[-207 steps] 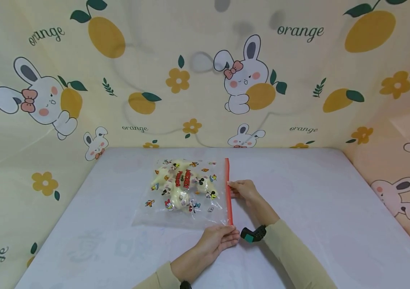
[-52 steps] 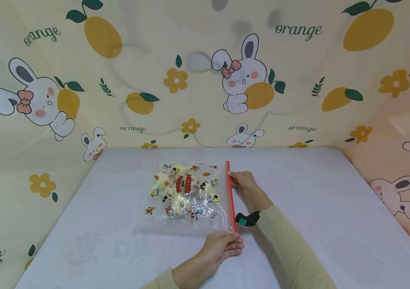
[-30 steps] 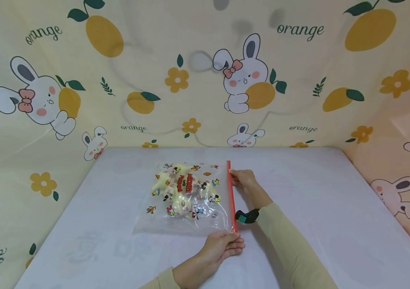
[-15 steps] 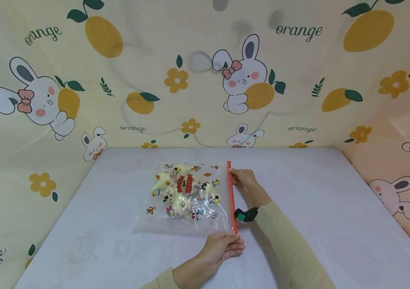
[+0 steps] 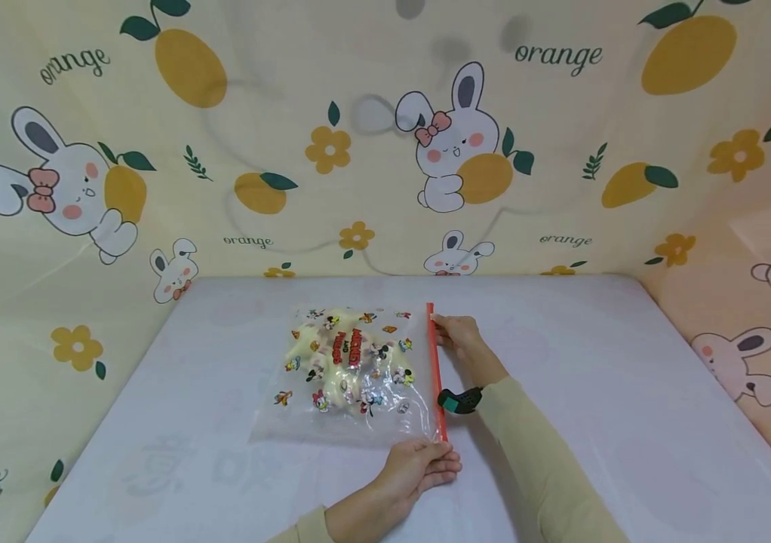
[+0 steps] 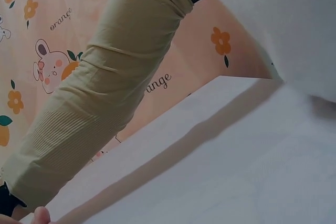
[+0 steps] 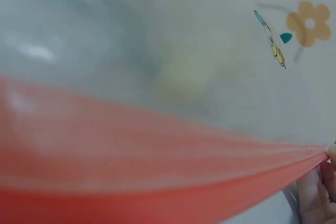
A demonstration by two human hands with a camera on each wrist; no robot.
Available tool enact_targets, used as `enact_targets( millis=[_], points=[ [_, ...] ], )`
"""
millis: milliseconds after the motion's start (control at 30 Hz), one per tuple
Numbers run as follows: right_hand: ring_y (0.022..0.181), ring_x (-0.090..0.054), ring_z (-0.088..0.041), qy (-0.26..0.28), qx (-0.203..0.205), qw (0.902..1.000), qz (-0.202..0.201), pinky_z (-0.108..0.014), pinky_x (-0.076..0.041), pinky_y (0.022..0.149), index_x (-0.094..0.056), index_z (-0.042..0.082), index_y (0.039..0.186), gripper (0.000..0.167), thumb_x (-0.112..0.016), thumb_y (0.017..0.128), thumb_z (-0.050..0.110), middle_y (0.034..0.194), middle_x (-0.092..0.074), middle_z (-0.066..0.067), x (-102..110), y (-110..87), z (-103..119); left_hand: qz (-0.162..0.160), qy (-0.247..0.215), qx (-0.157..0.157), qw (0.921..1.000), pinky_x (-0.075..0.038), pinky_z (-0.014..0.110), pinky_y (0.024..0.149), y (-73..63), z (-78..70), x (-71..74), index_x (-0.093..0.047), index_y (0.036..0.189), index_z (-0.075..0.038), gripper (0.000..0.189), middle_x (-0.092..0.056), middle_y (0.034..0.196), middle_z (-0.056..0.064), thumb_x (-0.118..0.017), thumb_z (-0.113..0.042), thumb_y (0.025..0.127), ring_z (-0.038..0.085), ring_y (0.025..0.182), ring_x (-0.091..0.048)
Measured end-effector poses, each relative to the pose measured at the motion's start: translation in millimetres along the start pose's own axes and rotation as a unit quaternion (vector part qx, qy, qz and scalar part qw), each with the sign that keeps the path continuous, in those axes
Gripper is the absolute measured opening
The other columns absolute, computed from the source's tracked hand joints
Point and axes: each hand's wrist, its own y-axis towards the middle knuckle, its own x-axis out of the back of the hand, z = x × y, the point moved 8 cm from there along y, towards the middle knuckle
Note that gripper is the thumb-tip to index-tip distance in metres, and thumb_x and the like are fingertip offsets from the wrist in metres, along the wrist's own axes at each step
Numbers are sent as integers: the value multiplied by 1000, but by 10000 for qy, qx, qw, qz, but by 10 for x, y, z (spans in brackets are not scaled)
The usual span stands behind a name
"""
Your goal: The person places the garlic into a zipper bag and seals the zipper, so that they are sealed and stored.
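Note:
A clear zip bag [image 5: 385, 418] printed with cartoon characters lies on the white table, its red zip strip [image 5: 436, 377] facing right. Something pale yellow and lumpy [image 5: 304, 343] shows through the plastic; its kind is unclear. My left hand [image 5: 402, 479] pinches the near corner of the strip between thumb and fingers. Farther up, near the strip's far end, my right hand [image 5: 470, 347] grips the edge. In the right wrist view the blurred red strip [image 7: 157, 156] stretches to fingers [image 7: 315, 195] at the right edge. Only a fingertip [image 6: 42, 215] shows low in the left wrist view.
The white table [image 5: 596, 422] runs back to a cloth wall [image 5: 372, 68] printed with rabbits and oranges. A black band with a green patch [image 5: 460, 401] is on my right wrist. My right sleeve [image 6: 100, 72] crosses the left wrist view.
Since the oldest frame, my right hand has shifted toward the strip's far end. My left hand and the strip's near end have come slightly nearer. In the last second almost nothing moves.

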Motion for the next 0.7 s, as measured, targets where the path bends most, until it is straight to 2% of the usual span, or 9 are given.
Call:
enact_targets(
  millis=[367, 500, 700],
  points=[
    [63, -57, -3, 100, -167, 9998, -57, -11, -53, 58, -56, -2, 128, 44, -61, 95, 26, 80, -59, 2, -24, -13, -20, 68, -52, -240, 9997, -62, 28, 81, -47, -10, -2, -62, 106, 10, 25, -72, 81, 0, -57, -11, 95, 6, 74, -68],
    [66, -57, -5, 135, -300, 9993, -148, -11, -53, 59, -57, 0, 128, 43, -62, 94, 27, 84, -59, 1, 2, 3, -41, 30, -19, -184, 9998, -62, 28, 80, -48, 7, 0, -63, 106, 9, 24, -72, 81, 0, -57, -11, 95, 6, 73, -67],
    [62, -57, -4, 254, -347, 9988, -213, -11, -52, 57, -57, 2, 129, 43, -63, 94, 27, 78, -60, 3, 29, 30, -46, -49, 35, -8, 10000, -62, 29, 81, -45, 35, -4, -63, 106, 7, 24, -73, 84, 2, -58, -13, 95, 6, 75, -68]
  ],
)
